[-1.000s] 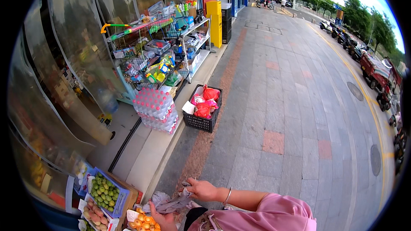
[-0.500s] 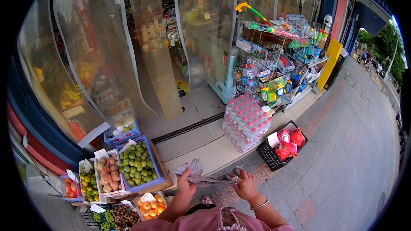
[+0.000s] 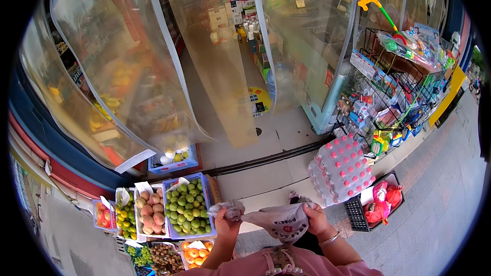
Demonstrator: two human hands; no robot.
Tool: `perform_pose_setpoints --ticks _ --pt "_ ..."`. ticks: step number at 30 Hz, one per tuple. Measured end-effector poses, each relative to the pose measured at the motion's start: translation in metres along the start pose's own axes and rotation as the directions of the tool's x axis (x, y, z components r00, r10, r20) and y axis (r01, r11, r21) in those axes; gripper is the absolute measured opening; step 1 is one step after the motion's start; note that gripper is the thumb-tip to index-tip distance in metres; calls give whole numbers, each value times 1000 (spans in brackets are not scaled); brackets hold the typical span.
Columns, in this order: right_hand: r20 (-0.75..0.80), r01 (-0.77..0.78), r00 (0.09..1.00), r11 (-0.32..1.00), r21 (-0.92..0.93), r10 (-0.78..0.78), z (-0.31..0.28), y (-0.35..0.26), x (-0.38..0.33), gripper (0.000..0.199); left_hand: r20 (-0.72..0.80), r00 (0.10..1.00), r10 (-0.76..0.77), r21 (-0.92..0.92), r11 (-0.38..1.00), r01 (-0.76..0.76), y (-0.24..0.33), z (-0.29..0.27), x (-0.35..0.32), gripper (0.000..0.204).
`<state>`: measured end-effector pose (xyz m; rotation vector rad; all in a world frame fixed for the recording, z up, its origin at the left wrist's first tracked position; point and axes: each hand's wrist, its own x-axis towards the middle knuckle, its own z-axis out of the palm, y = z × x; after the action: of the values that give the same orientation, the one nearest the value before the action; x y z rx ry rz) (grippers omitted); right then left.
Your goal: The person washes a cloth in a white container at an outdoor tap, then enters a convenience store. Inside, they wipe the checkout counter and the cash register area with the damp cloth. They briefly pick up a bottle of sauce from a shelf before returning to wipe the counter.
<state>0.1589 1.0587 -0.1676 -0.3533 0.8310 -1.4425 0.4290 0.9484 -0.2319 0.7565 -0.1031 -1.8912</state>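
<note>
Nearest are the person's pink top (image 3: 245, 263) and the two forearms reaching forward, the right wrist circled by a bracelet (image 3: 331, 238). The left hand (image 3: 226, 227) has its fingers curled closed around a crumpled grey bundle (image 3: 231, 209), which bulges above the thumb. The right hand (image 3: 318, 222) keeps thumb and fingers pinched together on the upper corner of a grey bag (image 3: 282, 222) with dark print. This bag hangs slack between the hands, just in front of the person's body, its other end tapering toward the left hand; whether bundle and bag are one piece cannot be told.

To the left of the left hand, near it but apart, sit orange fruit (image 3: 197, 256), small brown fruit (image 3: 166, 259) and green grapes (image 3: 140, 256). Just beyond, green fruit (image 3: 187, 207) fills a blue crate (image 3: 192, 236), with peach-coloured fruit (image 3: 152, 216) beside it.

Ahead on the right, a black crate (image 3: 357, 216) holds red bags (image 3: 379, 210), next to a wrapped pack of pink-capped bottles (image 3: 338, 171). Behind these stands a wire rack of toys (image 3: 391, 97). Farther off, clear curtain strips (image 3: 307, 36) hang across the doorway, and boxes (image 3: 219, 16) are stacked inside.
</note>
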Motion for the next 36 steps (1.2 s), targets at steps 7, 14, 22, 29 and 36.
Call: perform_pose_setpoints --ticks 7,14,22,29,36 --pt "-152 -345 920 931 121 361 3 -103 147 30 -81 980 184 655 751 -87 14 156 81 33" --pt "391 -394 860 914 101 327 33 -215 222 42 207 976 -71 949 255 -183 34 328 142 41" --pt "284 -437 853 897 -69 438 54 -240 324 43 454 889 -53 891 1 -455 73 408 231 60" --pt "354 -488 825 871 55 440 113 -228 453 32 411 911 34 882 237 -407 136 442 337 78" --pt "576 -380 784 913 147 234 153 -217 618 49 141 870 472 653 616 -440 245 444 430 48"
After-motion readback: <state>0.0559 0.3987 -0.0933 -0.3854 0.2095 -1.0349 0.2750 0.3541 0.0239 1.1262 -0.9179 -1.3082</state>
